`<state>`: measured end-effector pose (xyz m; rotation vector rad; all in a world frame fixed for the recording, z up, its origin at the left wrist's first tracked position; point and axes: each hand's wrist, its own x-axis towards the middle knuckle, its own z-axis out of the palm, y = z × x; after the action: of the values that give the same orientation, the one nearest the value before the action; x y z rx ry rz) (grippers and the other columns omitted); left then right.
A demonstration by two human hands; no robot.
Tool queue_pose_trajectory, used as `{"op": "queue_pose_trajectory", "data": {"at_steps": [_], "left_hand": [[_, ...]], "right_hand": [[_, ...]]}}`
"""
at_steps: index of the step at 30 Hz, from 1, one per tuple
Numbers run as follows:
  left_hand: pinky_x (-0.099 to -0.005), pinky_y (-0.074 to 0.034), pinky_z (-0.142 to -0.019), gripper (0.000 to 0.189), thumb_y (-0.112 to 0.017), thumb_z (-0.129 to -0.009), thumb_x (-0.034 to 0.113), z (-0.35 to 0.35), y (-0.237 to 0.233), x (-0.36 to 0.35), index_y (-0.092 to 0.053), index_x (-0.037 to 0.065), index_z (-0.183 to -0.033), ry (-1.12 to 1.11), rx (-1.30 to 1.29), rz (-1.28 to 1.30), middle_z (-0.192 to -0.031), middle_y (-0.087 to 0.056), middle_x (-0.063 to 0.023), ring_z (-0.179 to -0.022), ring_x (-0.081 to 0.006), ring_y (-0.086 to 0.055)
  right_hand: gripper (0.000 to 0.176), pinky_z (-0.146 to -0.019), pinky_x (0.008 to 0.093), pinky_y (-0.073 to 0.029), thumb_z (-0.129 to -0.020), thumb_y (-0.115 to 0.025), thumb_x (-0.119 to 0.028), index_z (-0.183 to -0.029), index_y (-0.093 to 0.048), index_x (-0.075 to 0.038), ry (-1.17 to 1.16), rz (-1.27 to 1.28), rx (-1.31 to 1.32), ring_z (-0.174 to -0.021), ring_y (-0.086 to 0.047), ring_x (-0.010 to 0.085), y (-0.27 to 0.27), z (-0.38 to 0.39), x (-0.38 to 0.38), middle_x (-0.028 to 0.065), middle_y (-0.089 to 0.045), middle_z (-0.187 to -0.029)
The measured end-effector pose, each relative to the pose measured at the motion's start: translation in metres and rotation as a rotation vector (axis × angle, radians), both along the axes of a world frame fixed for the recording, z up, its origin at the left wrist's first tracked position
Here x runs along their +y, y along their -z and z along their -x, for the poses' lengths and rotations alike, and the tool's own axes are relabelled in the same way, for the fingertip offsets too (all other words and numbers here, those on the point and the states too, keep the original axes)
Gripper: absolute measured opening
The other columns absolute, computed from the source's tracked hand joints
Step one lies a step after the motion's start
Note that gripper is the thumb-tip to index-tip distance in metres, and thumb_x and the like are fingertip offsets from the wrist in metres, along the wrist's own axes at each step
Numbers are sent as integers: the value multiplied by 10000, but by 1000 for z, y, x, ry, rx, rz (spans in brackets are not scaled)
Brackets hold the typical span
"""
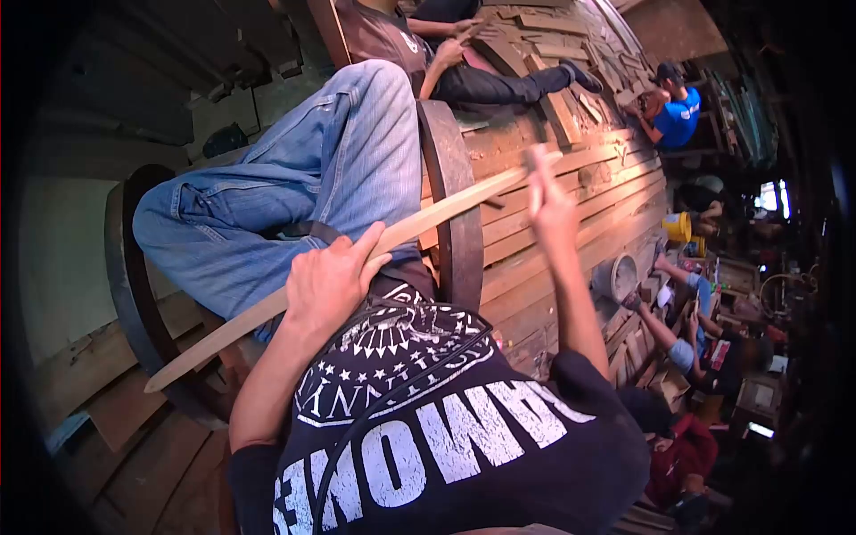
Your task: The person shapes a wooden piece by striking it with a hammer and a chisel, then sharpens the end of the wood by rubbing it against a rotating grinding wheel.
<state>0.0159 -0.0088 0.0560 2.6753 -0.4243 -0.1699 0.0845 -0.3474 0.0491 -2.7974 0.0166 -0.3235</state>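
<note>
A long, narrow wooden strip runs diagonally across my lap, its pointed end at the lower left. My left hand wraps around its middle, thumb lying along the wood. At the strip's upper right end is my right hand, raised and smeared by motion. Its fingers are closed around a small brownish piece that touches or nearly touches the strip. I cannot make out what that piece is. My crossed legs in blue jeans lie behind the strip.
Dark curved wooden pieces stand on both sides of my legs. Long planks form the surface at right, strewn with offcuts. One person in dark clothes sits close by; another in a blue shirt is farther off. Several people and buckets are at right.
</note>
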Motion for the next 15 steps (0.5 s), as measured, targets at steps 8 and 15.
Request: {"op": "queue_pose_trajectory", "data": {"at_steps": [8, 15], "left_hand": [[-470, -518, -556, 446, -638, -946, 462, -3, -5, -2, -617, 274, -1350, -16, 34, -17, -763, -648, -126, -632, -358, -672], [-474, -519, -556, 442, -632, -952, 459, -8, -6, -2, -610, 270, -1351, -17, 49, -10, -766, -653, -129, -633, -355, -674]], "right_hand": [[464, -505, 450, -489, -987, -626, -236, -1448, -568, -229, -371, 33, -47, -510, -578, 315, -5, 46, 55, 158, -574, -648], [454, -518, 456, -506, -1024, -558, -287, -1472, -532, -218, -359, -48, -162, -527, -607, 346, -7, 34, 74, 196, -620, -705]]}}
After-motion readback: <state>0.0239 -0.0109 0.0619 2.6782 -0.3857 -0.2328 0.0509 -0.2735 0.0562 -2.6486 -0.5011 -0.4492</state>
